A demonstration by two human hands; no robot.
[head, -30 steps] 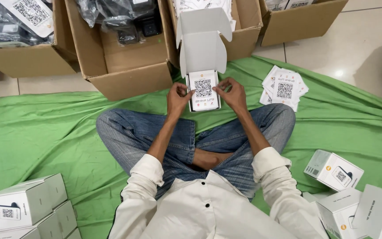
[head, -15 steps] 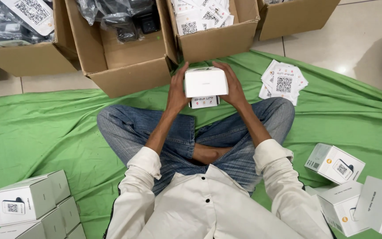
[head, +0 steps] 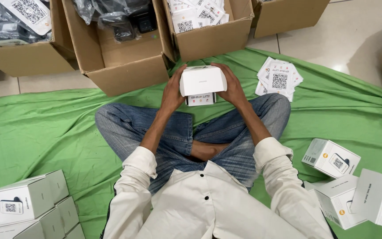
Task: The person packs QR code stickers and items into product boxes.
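Observation:
I sit cross-legged on a green cloth (head: 45, 132) in blue jeans and a white shirt. Both hands hold a small white box (head: 203, 81) in front of my knees. My left hand (head: 173, 90) grips its left side and my right hand (head: 231, 86) grips its right side. The lid flap is folded down over the top. A white card (head: 200, 100) with small coloured marks sticks out under the box's near edge.
Open cardboard cartons (head: 124, 66) stand ahead, holding bagged dark devices (head: 129, 20) and printed cards (head: 197, 13). A loose pile of cards (head: 279, 79) lies on the cloth at right. White boxes are stacked at lower left (head: 23, 201) and lower right (head: 332, 159).
A second ago the box lid stood open with a card held upright before it. The lid has folded down, and both hands now clasp the box's sides.

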